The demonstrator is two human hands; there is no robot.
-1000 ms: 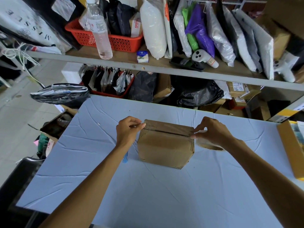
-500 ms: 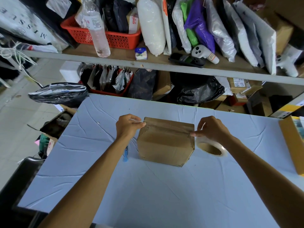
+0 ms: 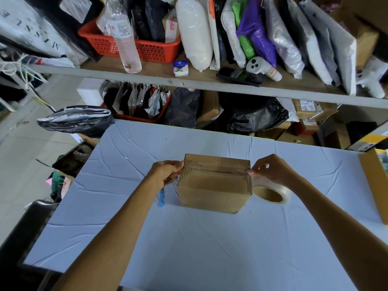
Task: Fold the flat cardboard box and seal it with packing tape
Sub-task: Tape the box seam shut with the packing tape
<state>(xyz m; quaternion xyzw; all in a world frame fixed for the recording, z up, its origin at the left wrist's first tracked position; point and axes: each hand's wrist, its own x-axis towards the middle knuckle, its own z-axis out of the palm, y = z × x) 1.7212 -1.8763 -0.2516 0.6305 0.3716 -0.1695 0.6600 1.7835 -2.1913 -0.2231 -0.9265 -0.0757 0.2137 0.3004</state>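
You are standing over a worktop point(image 3: 189, 238) covered in pale blue cloth. The cardboard box point(image 3: 214, 185) is sitting closed near the middle, a little toward the far edge. Its long axis is running left to right across your view and its top flaps are facing up. A clear tape strip point(image 3: 220, 171) is lying along the centre seam, following that same line. Your left hand point(image 3: 165, 173) is pinching the strip's end with curled fingers at the box's upper left edge — your right hand point(image 3: 270, 173) is pinching it at the upper right edge. The tape roll point(image 3: 273, 193) is lying flat just beside the box's right side, hole facing up. A small blue object point(image 3: 161, 198) is lying under your left wrist.
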